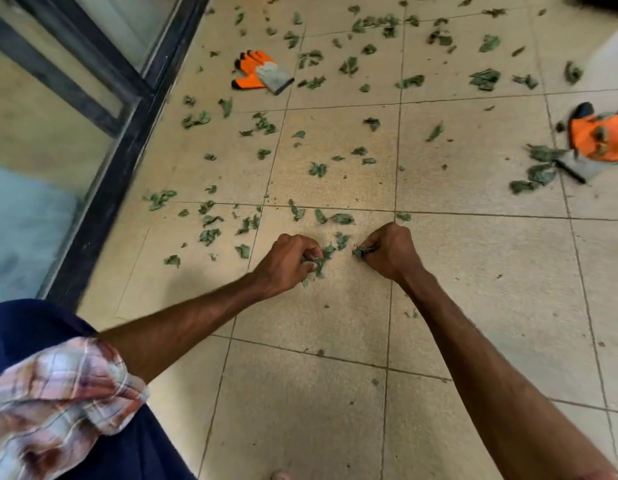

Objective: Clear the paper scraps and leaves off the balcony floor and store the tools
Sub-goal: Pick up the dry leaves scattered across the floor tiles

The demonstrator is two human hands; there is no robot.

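Observation:
Several green leaves lie scattered over the beige tiled floor (473, 271), thickest toward the far side. My left hand (286, 263) is down on the floor with its fingers curled round a small bunch of leaves (323, 259). My right hand (390, 252) is close beside it, pinching another clump of leaves (360, 251). A few loose leaves (342, 218) lie just beyond both hands. No paper scraps are recognisable among the leaves.
An orange and grey work glove (260, 71) lies on the floor at the far left. A second orange glove (595, 142) lies at the right edge among leaves. A dark-framed glass door (127, 133) runs along the left.

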